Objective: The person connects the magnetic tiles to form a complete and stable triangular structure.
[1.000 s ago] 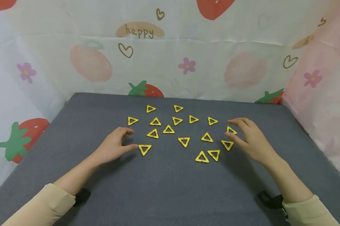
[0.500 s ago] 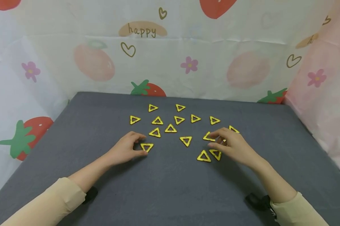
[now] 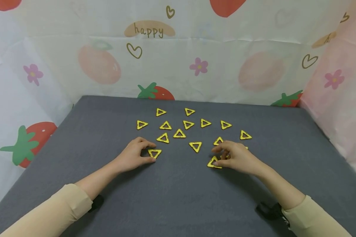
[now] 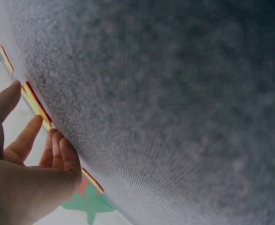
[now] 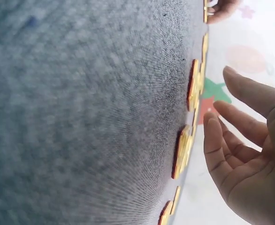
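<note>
Yellow triangles (image 3: 179, 136): flat, hollow-centred pieces scattered over the middle of the table; set against the earlier frames, none appears shifted or lifted.
Left hand (image 3: 134, 154): has come rightward; your thumb and index finger stand apart, bracketing the near-left triangle (image 3: 154, 150) at its near and far sides. Whether they touch it cannot be told.
Right hand (image 3: 240, 158): has swung leftward and nearer, leaving the far-right triangle (image 3: 241, 135) in full view; your thumb and index finger are apart above the near-right triangle (image 3: 210, 162), and in the right wrist view they stand clear of the pieces.
Work in hand: judged from these positions, each of your hands has come to a piece, but neither seems to have taken hold.
Covered pieces (image 3: 246, 147): beside and beneath your right hand, two further triangles show only in part.
Table (image 3: 172, 197): dark grey, cloth-like, finely textured in the wrist views.
Backdrop (image 3: 219, 49): pale, creased sheeting printed with strawberries, flowers, hearts and the word "happy"; pinker at the right side.
Sleeves (image 3: 50, 210): cream, pushed back above dark wrist bands (image 3: 266, 212).
</note>
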`<state>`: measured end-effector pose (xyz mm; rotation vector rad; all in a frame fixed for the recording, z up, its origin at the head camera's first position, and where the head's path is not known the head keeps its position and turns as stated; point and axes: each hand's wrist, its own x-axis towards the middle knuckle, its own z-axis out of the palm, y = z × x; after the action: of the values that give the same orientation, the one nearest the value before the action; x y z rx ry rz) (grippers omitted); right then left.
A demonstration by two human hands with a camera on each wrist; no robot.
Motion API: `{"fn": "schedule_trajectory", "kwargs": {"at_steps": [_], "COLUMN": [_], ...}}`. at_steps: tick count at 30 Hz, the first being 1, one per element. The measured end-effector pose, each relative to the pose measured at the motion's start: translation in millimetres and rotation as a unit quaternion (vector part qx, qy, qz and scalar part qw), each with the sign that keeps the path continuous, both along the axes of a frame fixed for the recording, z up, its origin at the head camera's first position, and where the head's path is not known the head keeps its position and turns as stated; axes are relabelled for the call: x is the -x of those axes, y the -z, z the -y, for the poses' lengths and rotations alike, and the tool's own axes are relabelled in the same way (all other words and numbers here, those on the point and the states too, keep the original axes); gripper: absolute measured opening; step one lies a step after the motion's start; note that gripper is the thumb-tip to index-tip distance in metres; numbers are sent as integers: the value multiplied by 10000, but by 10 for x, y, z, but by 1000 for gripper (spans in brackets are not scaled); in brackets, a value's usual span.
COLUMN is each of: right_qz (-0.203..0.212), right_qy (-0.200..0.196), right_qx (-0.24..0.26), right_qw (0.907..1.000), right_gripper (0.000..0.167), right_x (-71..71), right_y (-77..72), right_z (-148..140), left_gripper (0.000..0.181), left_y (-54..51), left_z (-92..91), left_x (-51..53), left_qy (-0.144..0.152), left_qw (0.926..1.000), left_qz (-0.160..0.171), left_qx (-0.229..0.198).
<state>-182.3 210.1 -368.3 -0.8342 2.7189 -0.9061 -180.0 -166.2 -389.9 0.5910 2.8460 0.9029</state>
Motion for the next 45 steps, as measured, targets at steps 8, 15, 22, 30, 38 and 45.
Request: {"fn": "schedule_trajectory", "kwargs": {"at_steps": [8, 15, 22, 30, 38, 45], "right_qz": [-61, -160, -324, -423, -383, -279], "right_qy": [2, -126, -252, -312, -300, -190], "right_qx": [-130, -264, -429, -505, -527, -474], "right_qw": [9999, 9994, 9982, 9973, 9974, 9983], "right_gripper": [37, 37, 34, 32, 34, 33], "right_x": [13, 21, 35, 41, 41, 28], "right_y": [16, 48, 84, 101, 90, 62], "right_z": [-10, 10, 27, 32, 44, 62], "left_gripper": [41, 35, 35, 34, 33, 33], "left_y": [26, 38, 27, 14, 7, -1], "left_z": [-13, -30, -33, -37, -41, -44], "left_x": [6, 6, -4, -2, -6, -8], "left_qy": [-112, -146, -145, -153, -150, -143], "left_qw": [9999, 9998, 9998, 9997, 9998, 9997], "left_qz": [-83, -132, -139, -102, -77, -97], "left_qx": [19, 60, 98, 132, 128, 152]}}
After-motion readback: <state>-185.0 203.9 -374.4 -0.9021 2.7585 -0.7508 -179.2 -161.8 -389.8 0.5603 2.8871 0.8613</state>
